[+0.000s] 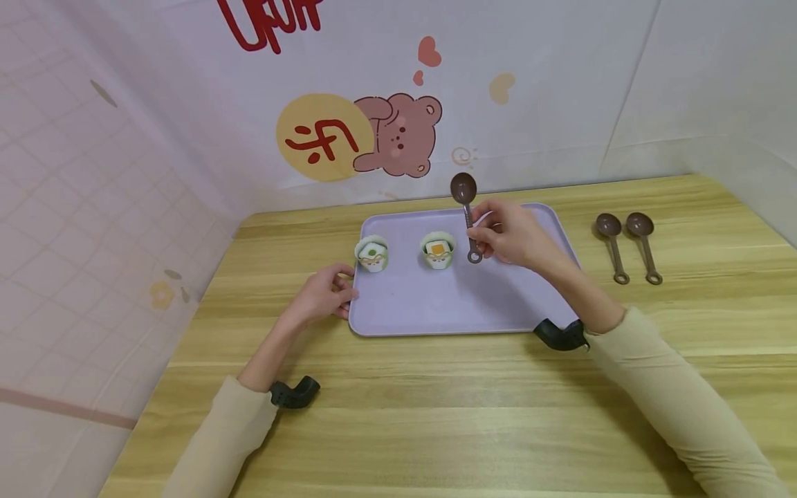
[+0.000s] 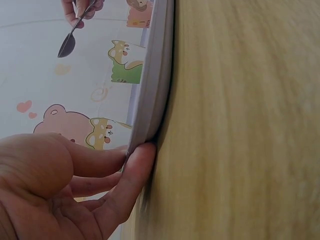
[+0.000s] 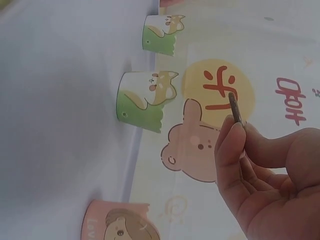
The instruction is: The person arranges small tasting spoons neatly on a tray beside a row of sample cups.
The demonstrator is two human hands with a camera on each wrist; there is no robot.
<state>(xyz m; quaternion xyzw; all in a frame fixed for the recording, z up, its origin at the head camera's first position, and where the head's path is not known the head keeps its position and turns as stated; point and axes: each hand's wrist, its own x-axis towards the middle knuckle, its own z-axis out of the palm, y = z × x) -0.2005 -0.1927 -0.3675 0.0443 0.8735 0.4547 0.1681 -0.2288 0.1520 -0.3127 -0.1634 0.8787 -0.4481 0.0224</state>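
Note:
My left hand (image 1: 320, 294) pinches the left rim of a lilac tray (image 1: 405, 304) between thumb and fingers. Over the tray's right half, my right hand (image 1: 513, 234) holds a brown measuring spoon (image 1: 463, 188) by its handle, bowl upward. On the tray, a green-and-white paper cup (image 1: 373, 263) with a dog print stands near the left rim and holds a white piece with a green spot. A similar cup (image 1: 438, 261), just left of the spoon, contains a white piece with an orange square. The right wrist view shows a pink cup (image 3: 120, 222), hidden behind my right hand in the head view.
Two more brown spoons (image 1: 615, 245) lie side by side on the wooden table (image 1: 436, 415), right of the tray. A white printed cloth (image 1: 548, 138) with a bear rises behind the table. Each wrist carries a black mount (image 1: 295, 393).

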